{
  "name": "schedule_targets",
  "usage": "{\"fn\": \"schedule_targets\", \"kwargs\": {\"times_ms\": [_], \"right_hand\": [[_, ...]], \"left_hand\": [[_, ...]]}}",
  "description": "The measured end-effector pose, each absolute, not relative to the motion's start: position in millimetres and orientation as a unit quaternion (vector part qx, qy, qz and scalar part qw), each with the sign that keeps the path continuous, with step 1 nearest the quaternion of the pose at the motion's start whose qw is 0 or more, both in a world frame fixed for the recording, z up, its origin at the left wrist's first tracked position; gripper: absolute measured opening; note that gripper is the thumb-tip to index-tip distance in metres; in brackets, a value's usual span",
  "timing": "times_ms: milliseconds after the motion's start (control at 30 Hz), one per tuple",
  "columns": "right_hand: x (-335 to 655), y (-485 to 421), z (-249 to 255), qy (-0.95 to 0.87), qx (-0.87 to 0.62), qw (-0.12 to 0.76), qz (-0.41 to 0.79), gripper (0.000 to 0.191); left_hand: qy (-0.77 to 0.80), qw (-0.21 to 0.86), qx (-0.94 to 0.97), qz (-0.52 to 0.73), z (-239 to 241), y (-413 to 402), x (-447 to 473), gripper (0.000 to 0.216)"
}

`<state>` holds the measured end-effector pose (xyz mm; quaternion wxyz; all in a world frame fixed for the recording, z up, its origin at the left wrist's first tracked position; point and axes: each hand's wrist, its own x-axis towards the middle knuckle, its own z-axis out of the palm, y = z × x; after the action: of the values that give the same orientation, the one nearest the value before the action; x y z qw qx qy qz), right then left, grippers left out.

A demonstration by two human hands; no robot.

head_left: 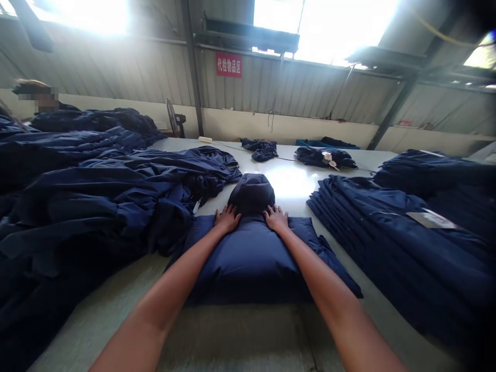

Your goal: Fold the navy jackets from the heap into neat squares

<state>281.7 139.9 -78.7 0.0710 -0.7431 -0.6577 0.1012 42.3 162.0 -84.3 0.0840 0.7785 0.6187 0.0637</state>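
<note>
A navy hooded jacket (pixel 251 263) lies spread on the pale table in front of me, its hood (pixel 251 192) pointing away. My left hand (pixel 228 219) rests on the jacket's left shoulder beside the hood, fingers stretched out and apart. On the other side, my right hand (pixel 276 218) lies flat with spread fingers at the base of the hood. Both palms press on the cloth, and neither hand grips anything. Parts of the jacket's sides are covered by my forearms.
A loose heap of navy garments (pixel 101 206) fills the left. Folded navy garments (pixel 387 243) are stacked at right, with a card (pixel 432 220) on top. Small navy bundles (pixel 325 157) lie at the table's far side. A fan (pixel 175 119) and a person (pixel 42 97) are beyond.
</note>
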Motion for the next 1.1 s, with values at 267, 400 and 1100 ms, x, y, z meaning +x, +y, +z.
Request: {"fn": "schedule_targets", "kwargs": {"times_ms": [267, 400, 1100], "right_hand": [[281, 131, -74, -0.661, -0.740, 0.081, 0.092, 0.065], [279, 110, -74, -0.660, -0.741, 0.091, 0.087, 0.064], [297, 18, -23, -0.679, -0.719, 0.140, 0.049, 0.052]], "left_hand": [[0.621, 0.070, 0.777, 0.080, -87, 151, 41, 0.064], [0.619, 0.069, 0.778, 0.086, -88, 132, 40, 0.063], [0.572, 0.074, 0.814, 0.067, -21, 49, 17, 0.068]]}}
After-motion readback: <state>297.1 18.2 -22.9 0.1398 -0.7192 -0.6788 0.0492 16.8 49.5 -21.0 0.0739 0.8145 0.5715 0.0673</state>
